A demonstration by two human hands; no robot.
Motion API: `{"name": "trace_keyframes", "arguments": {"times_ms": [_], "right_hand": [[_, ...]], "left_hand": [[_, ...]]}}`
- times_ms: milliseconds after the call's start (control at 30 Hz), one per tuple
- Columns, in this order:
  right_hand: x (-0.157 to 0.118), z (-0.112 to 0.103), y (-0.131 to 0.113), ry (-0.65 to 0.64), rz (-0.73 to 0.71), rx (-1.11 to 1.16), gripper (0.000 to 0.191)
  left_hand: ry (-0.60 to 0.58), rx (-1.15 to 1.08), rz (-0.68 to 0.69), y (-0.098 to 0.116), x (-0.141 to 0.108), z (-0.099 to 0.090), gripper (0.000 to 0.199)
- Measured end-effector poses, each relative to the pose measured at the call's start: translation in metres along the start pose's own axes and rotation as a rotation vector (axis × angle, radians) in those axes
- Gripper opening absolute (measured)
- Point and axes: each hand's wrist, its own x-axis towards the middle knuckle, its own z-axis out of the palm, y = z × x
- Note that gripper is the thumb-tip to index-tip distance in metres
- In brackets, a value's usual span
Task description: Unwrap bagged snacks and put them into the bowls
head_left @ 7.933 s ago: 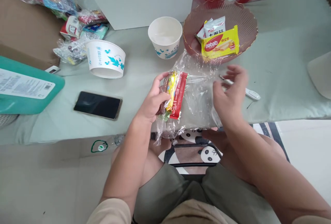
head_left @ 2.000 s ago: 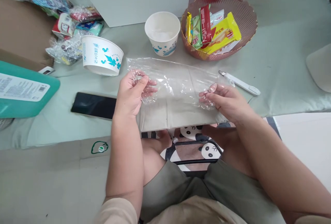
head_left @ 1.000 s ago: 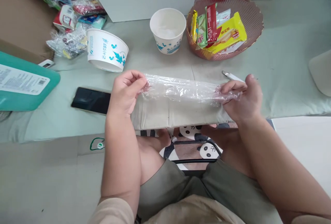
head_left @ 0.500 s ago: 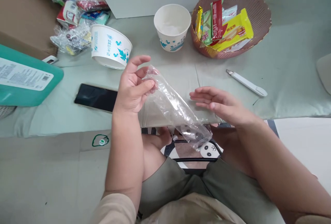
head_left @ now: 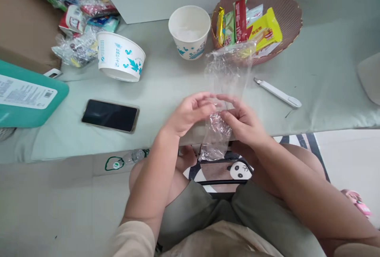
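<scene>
Got a clear bag (head_left: 220,127) right in the middle, all crinkled, over the near edge of the worktop (head_left: 332,90). Stretching up toward 12 o'clock at one end, overlapping the near rim of the bowl (head_left: 289,31) from this angle (can't tell if touching), and dangling toward 6 at the other, past the edge. Holding it on the 3 o'clock side with the right hand (head_left: 247,123), thumb pressed on it and fingers bent round. Over at 9, got the left hand (head_left: 187,115) loosely half-curled, fingertips right up against the bag; honestly can't tell if pinching or just touching. Going round from there: at 11, seeing a paper cup (head_left: 190,37) upright, just beside the bowl; at 1, the bowl itself, pinkish, with snack packs (head_left: 264,33) inside; at 2, a white cutter (head_left: 279,93); at 9, further out, a phone (head_left: 109,115) lying flat; at 10, a tub (head_left: 121,56) with blue leaf print.
</scene>
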Motion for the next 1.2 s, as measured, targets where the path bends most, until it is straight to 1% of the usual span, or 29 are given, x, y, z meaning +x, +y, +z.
{"name": "trace_keyframes", "arguments": {"times_ms": [33,67,133,167,200,300,400,433,467,500,533,567,600,633,667,733,767,800,833,900,933,967,1067,1100,1200], "right_hand": [[0.001,-0.001,0.001,0.022,-0.030,-0.009,0.033],[0.002,-0.002,0.001,0.047,-0.062,-0.026,0.029],[0.002,-0.006,0.003,0.088,-0.118,-0.078,0.015],[0.002,-0.008,0.005,0.091,-0.125,-0.106,0.009],[0.003,-0.011,0.006,0.078,-0.115,-0.124,0.007],[0.004,-0.018,0.011,-0.002,-0.056,-0.074,0.015],[0.006,-0.020,0.015,-0.078,-0.098,0.023,0.024],[0.006,-0.019,0.016,-0.077,-0.106,0.039,0.027],[0.007,-0.017,0.016,-0.057,-0.096,0.053,0.026],[0.007,-0.014,0.015,-0.026,-0.066,0.073,0.020],[0.008,-0.011,0.014,0.007,-0.024,0.101,0.021],[0.008,-0.008,0.013,0.031,0.018,0.138,0.034],[0.008,-0.005,0.012,0.045,0.047,0.179,0.051],[0.008,-0.003,0.011,0.056,0.061,0.211,0.063],[0.009,-0.001,0.010,0.075,0.057,0.228,0.070],[0.010,0.000,0.009,0.154,0.013,0.215,0.076],[0.010,-0.001,0.009,0.203,-0.018,0.193,0.073],[0.010,-0.002,0.008,0.240,-0.042,0.165,0.067],[0.011,-0.004,0.008,0.260,-0.057,0.132,0.057],[0.010,-0.007,0.008,0.257,-0.081,0.043,0.031],[0.010,-0.008,0.007,0.247,-0.106,-0.016,0.020],[0.009,-0.010,0.007,0.235,-0.143,-0.084,0.014],[0.006,-0.012,0.007,0.205,-0.299,-0.279,0.008],[0.005,-0.013,0.007,0.191,-0.330,-0.325,0.008],[0.002,-0.015,0.008,0.142,-0.346,-0.361,0.018]], "left_hand": [[-0.035,0.085,0.023,-0.002,0.001,0.003,0.045],[-0.038,0.162,0.068,-0.004,0.002,0.004,0.037],[0.013,0.265,0.140,-0.005,0.003,0.005,0.023],[0.035,0.289,0.154,-0.005,0.003,0.004,0.018],[0.052,0.298,0.162,-0.004,0.002,0.002,0.013],[0.095,0.318,0.178,0.001,-0.001,-0.002,0.006],[0.116,0.273,0.174,0.003,-0.005,0.000,0.015],[0.107,0.243,0.168,0.002,-0.005,0.001,0.018],[0.094,0.214,0.172,0.001,-0.005,0.002,0.019],[0.080,0.192,0.183,0.000,-0.004,0.003,0.019],[0.075,0.176,0.206,-0.001,-0.003,0.004,0.019],[0.084,0.158,0.233,-0.002,-0.002,0.004,0.022],[0.102,0.132,0.251,-0.002,-0.001,0.004,0.031],[0.121,0.097,0.247,-0.003,0.000,0.004,0.041],[0.137,0.062,0.221,-0.004,0.000,0.004,0.051],[0.128,0.051,0.119,-0.005,0.000,0.004,0.065],[0.102,0.082,0.060,-0.006,0.000,0.004,0.065],[0.068,0.131,0.010,-0.006,-0.001,0.005,0.059],[0.038,0.185,-0.019,-0.007,-0.001,0.006,0.048],[0.010,0.257,-0.043,-0.006,-0.002,0.008,0.021],[0.013,0.263,-0.052,-0.005,-0.003,0.009,0.013],[0.025,0.250,-0.061,-0.004,-0.003,0.010,0.011],[0.074,0.151,-0.082,0.003,-0.002,0.011,0.015],[0.092,0.103,-0.080,0.006,-0.002,0.010,0.016],[0.120,-0.057,-0.086,0.011,-0.002,0.006,0.014]]}}
